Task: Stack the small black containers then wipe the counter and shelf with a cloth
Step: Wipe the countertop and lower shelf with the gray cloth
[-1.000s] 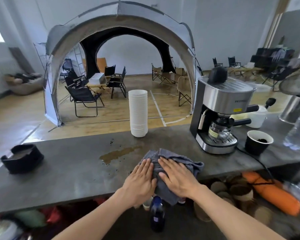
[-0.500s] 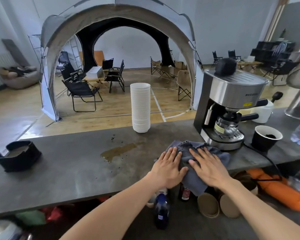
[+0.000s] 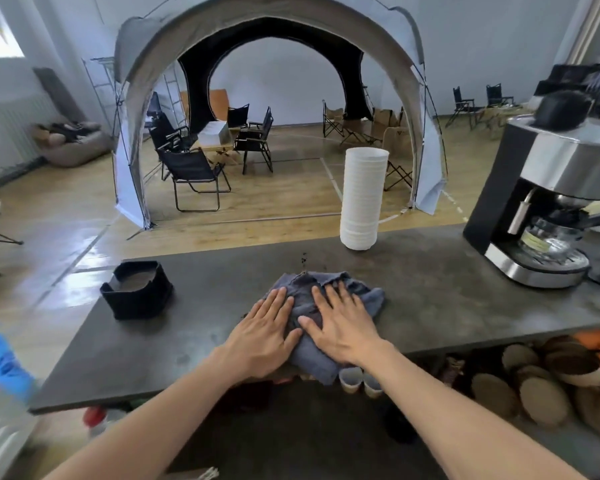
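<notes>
— Where was the cloth [image 3: 329,299]?

— Bunched on the grey counter [image 3: 447,306], in front of the stack of white cups [image 3: 362,199], with its near end hanging over the counter's front edge. A few dark specks [image 3: 303,259] lay between the cloth and the cups.

— And the hands?

— Both lay flat on it, fingers spread wide and gripping nothing. The left hand [image 3: 264,336] pressed the cloth's left part, partly resting on the counter; the right hand [image 3: 342,323] sat just beside it, the thumbs nearly touching.

— The black containers?

— A black container [image 3: 137,289] stood well left of the cloth. How many were nested in it, I couldn't tell.

— Anything else?

— A coffee machine [image 3: 548,202] stood right of the cups, well apart from the cloth.
</notes>
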